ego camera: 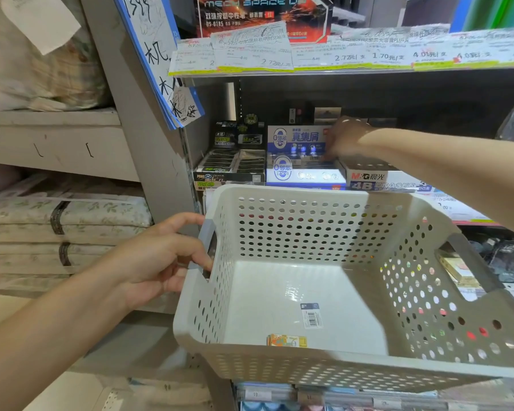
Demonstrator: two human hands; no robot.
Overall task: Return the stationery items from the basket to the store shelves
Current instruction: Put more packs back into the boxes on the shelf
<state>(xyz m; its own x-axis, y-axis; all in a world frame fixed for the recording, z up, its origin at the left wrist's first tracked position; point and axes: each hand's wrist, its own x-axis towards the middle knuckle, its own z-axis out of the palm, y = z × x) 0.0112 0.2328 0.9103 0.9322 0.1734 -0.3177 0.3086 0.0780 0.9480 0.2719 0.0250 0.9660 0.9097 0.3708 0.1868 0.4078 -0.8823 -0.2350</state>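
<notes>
My left hand (163, 256) grips the left handle slot of a white perforated plastic basket (303, 223), holding it in front of the shelves. Inside lies one small orange-and-yellow packet (287, 341) near the front wall, beside a barcode sticker (311, 315) on the floor. My right hand (343, 137) reaches over the basket into the middle shelf, fingers curled down at the blue-and-white eraser display box (297, 155). What the fingers hold is hidden.
A black box (232, 161) of small packs stands left of the blue one, a 4B eraser box (377, 179) to its right. Price tags (339, 54) line the upper shelf edge. Folded bedding (57, 221) fills the left shelves. A grey upright post (143, 129) separates them.
</notes>
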